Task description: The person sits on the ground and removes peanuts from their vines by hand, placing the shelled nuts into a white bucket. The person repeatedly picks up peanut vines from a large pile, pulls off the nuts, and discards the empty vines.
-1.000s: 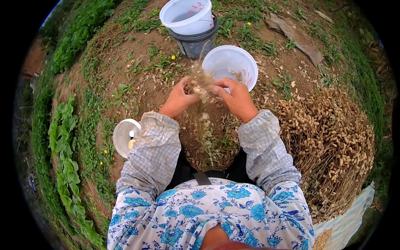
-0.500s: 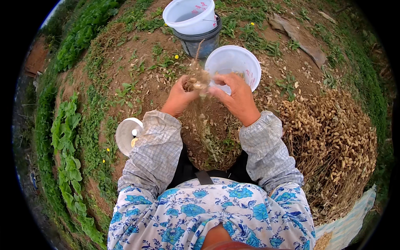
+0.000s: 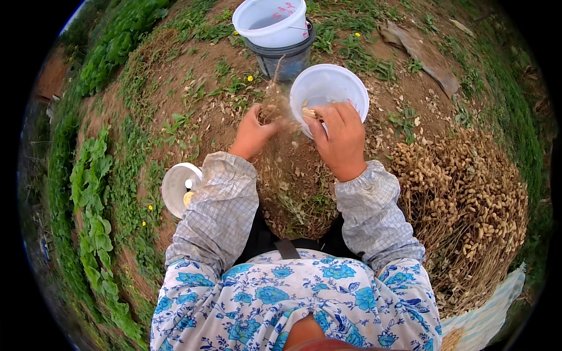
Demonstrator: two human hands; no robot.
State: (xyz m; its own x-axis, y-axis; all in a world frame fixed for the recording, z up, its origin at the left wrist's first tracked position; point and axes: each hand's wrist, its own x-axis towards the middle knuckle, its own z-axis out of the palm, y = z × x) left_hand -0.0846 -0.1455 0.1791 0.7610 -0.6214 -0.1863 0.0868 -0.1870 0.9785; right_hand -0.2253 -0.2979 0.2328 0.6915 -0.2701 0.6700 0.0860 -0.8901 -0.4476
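Note:
My left hand (image 3: 254,133) is closed around a dried peanut plant (image 3: 275,99), its root pointing up and away and its stems trailing down toward my lap. Dust or motion blurs the plant's edge. Over the near rim of a white bucket (image 3: 329,70), my right hand (image 3: 341,136) pinches a few peanuts (image 3: 309,112) between thumb and fingers. Some more pale pieces show inside that bucket, partly hidden by the hand.
A white bucket (image 3: 270,29) sits nested in a dark bucket (image 3: 287,61) beyond my hands. To my right lies a large heap of peanut plants (image 3: 468,193) beside a striped sheet (image 3: 492,310). A small white tub (image 3: 175,193) stands by my left forearm. Leafy green plants (image 3: 93,205) grow farther left.
My right hand has pulled away from the plant to the right, now with peanuts in its fingers over the bucket. The left hand keeps its hold on the plant in nearly the same place.

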